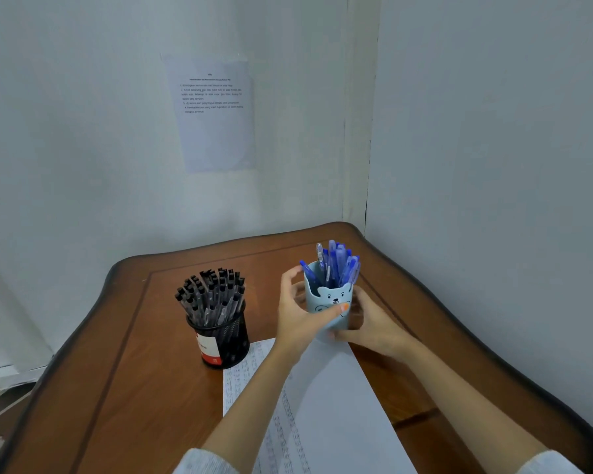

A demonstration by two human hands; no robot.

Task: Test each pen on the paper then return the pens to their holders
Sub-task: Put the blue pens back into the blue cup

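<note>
A light blue holder with a bear face [326,299] stands upright at the far edge of the paper [326,398], filled with several blue pens [338,263]. My left hand [300,311] grips its left side, thumb across the front. My right hand [367,325] holds its right side and base. A black mesh holder [223,340] with a red and white label stands to the left, packed with several black pens [211,295]. The white sheet carries rows of small scribbles along its left part.
The wooden table [127,364] has a dark rounded rim and fits into a corner between two white walls. A printed sheet [214,111] is stuck on the back wall. Something pale sits beyond the table's left edge.
</note>
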